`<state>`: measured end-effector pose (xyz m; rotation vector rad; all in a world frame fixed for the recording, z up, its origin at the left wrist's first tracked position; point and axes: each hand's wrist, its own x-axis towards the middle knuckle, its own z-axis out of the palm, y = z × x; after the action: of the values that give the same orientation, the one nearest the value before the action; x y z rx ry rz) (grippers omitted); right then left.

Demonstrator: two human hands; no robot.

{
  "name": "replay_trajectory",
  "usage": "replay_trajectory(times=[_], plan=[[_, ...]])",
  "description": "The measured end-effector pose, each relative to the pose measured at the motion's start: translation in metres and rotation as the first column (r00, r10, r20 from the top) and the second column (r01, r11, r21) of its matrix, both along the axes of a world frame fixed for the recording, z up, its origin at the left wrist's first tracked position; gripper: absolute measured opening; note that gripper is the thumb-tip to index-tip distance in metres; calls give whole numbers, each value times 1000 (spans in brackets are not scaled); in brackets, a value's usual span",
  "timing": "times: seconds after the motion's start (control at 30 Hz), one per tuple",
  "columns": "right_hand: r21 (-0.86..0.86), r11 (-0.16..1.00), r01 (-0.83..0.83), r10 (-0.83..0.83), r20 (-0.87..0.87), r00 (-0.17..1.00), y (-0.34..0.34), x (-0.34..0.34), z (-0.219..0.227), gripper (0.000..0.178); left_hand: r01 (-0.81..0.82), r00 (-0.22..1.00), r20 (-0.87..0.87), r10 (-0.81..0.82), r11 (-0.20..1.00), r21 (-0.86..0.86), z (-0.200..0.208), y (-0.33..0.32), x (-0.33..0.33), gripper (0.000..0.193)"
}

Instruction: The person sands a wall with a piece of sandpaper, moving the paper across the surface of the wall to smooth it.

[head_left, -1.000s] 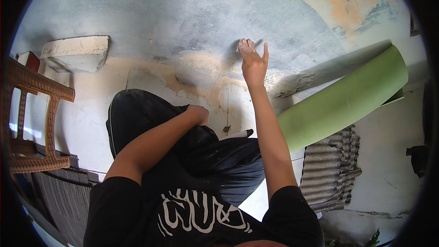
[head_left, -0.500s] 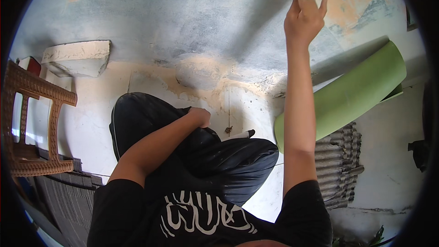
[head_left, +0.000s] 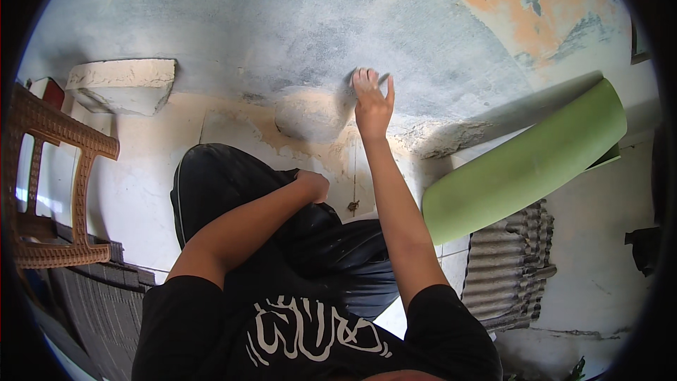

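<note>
My right hand (head_left: 374,104) touches the lower part of a patchy blue-grey wall (head_left: 296,35). Its fingers are bent and held together at the wall, with the outermost finger sticking out. Whether something thin lies under the fingertips is hidden. Just left of this hand, a rounded grey patch with a rough tan edge (head_left: 309,114) shows at the foot of the wall. Curled like a fist, my left hand (head_left: 312,187) rests by my bent knee in black trousers (head_left: 211,180); its fingertips and anything inside are out of sight.
On the right a rolled green mat (head_left: 525,162) leans beside the wall, above grey corrugated sheets (head_left: 504,268). To the left stand a brown plastic chair (head_left: 63,127) and a cream-edged block (head_left: 123,85) against the wall. White tiles (head_left: 144,190) cover the floor.
My right hand has come down and to the left along the wall, from high at the right to near its foot. My left hand has stayed by the knee.
</note>
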<state>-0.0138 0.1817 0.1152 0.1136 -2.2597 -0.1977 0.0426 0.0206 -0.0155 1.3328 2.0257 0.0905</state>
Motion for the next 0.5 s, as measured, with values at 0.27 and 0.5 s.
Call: replay_trajectory(times=[0.27,0.5], plan=[[-28,999,-46,50,139,989,2,29,9,43,-8,1000,-1,8,1000,-7,-4,3,-3,43],[168,985,-21,35,-76,997,-11,13,140,42,32,999,32,-31,999,-28,-11,7,-2,40]])
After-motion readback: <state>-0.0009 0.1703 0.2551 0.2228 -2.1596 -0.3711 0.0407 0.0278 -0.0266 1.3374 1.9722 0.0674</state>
